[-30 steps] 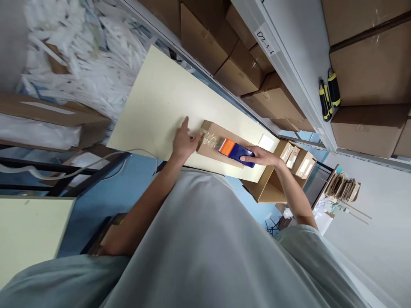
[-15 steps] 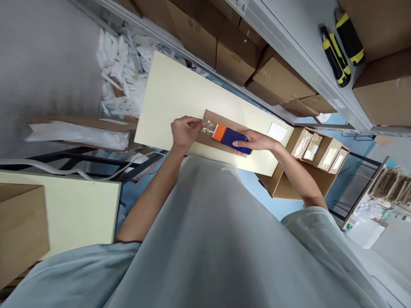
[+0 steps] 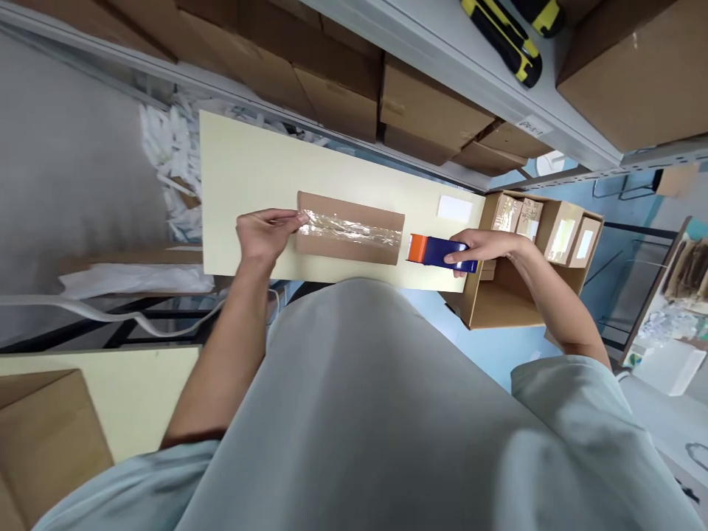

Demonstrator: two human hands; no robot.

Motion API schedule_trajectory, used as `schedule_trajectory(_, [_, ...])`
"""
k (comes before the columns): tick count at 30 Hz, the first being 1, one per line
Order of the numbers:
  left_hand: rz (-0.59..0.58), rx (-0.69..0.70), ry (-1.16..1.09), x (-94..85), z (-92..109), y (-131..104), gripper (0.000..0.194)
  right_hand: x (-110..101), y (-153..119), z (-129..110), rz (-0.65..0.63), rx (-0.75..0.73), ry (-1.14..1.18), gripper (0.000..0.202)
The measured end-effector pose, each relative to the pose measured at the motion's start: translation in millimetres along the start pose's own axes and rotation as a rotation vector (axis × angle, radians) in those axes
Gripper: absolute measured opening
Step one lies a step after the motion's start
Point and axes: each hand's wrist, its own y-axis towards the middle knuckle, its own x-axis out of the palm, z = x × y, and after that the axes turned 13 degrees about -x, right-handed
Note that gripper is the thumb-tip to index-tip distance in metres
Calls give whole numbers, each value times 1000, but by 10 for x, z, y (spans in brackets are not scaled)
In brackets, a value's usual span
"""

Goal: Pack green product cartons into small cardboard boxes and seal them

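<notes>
A long, flat cardboard box lies on the pale yellow tabletop. Clear packing tape runs along its length, shiny and slightly wrinkled. At the box's left end, my left hand is closed in a pinch on the tape's end. My right hand grips a blue tape dispenser with an orange front, just past the box's right end. Whether tape still spans the small gap between box and dispenser, I cannot tell.
A white label sheet lies near the table's right end. Beside it, an open carton holds several taped, labelled boxes. Above the far edge runs a metal shelf with cardboard boxes and box cutters. White scraps are heaped at left.
The dispenser in my right hand has travelled rightward from over the box to beyond its right end, and tape now covers the box lengthwise. My left hand stays at the left end.
</notes>
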Motion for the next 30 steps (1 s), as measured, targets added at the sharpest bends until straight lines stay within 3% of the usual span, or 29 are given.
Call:
schedule_trajectory(5, [37, -14, 43, 44, 11, 8, 19, -174, 63, 375, 40, 37, 17, 66])
schedule_trajectory(12, [115, -15, 98, 94, 55, -42, 22, -258, 275, 761, 8, 101, 12, 65])
schedule_trajectory(22, [102, -55, 76, 107, 87, -66, 16, -106, 530, 898, 99, 155, -88, 25])
schedule_trajectory(30, [64, -10, 164, 61, 45, -25, 23, 209, 643, 825, 207, 188, -178, 27])
